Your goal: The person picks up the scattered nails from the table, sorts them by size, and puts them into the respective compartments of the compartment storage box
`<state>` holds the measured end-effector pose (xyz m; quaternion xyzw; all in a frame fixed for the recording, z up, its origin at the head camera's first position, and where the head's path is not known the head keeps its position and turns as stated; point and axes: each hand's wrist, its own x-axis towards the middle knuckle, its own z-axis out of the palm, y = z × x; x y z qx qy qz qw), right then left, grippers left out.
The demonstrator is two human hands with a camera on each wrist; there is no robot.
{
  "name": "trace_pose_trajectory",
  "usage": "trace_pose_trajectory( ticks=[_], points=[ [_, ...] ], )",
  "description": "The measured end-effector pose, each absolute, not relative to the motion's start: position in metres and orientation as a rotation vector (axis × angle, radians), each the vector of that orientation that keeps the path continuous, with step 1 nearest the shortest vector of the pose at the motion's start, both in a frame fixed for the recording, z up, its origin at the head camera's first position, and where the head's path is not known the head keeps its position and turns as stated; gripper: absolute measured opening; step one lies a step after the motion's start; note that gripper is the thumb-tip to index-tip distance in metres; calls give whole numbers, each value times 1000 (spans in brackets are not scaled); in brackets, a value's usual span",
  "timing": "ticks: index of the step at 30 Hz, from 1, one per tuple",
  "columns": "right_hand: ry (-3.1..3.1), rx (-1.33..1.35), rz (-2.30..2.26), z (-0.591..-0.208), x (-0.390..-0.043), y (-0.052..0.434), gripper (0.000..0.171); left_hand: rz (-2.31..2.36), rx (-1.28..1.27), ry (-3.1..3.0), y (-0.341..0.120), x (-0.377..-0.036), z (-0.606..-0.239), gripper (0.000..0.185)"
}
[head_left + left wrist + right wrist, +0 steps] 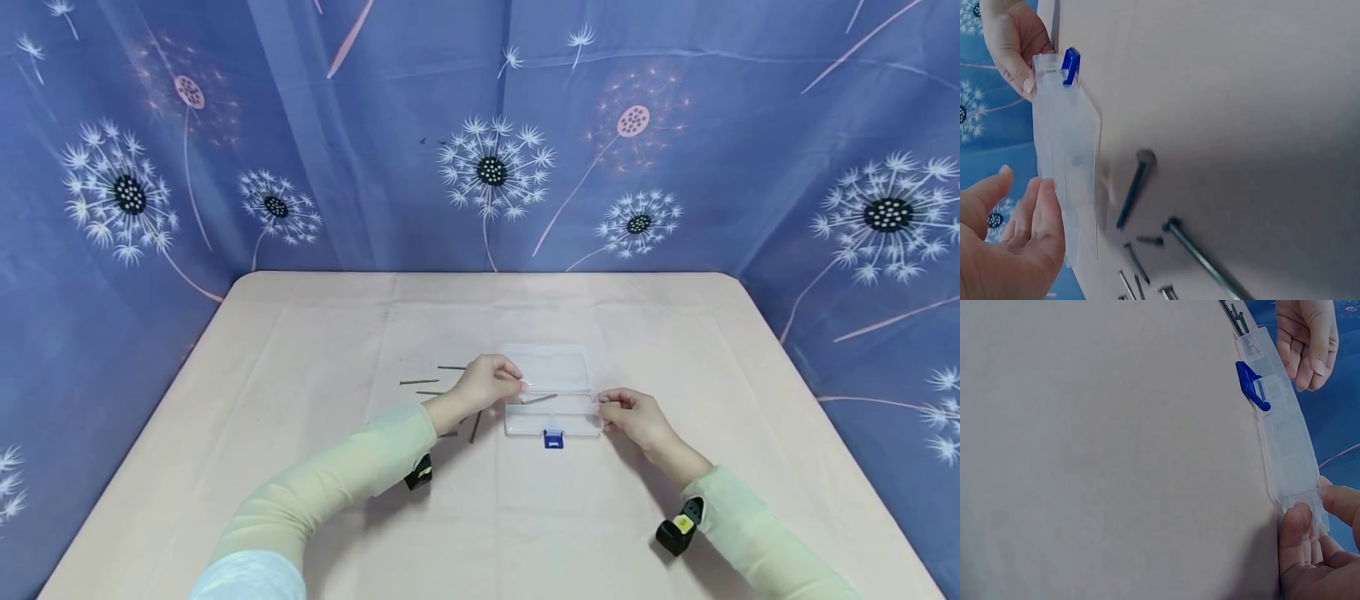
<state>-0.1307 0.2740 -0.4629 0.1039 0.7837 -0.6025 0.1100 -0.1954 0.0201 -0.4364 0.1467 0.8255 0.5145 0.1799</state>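
Flanking box (551,392), loose nails (431,382)

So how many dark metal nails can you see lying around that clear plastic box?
About 6 dark metal nails: one inside the clear plastic box at, three on the table behind the left hand, at and, and two nearer at and. The hand may hide more.
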Motion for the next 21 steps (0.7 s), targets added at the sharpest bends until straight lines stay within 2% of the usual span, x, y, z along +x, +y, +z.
trace_pose_trajectory(
  ticks=[21],
  points=[
    [2374, 329, -1678, -462, -130, 272, 43, 1313, 693, 2529, -38, -183, -430, 23]
  ],
)
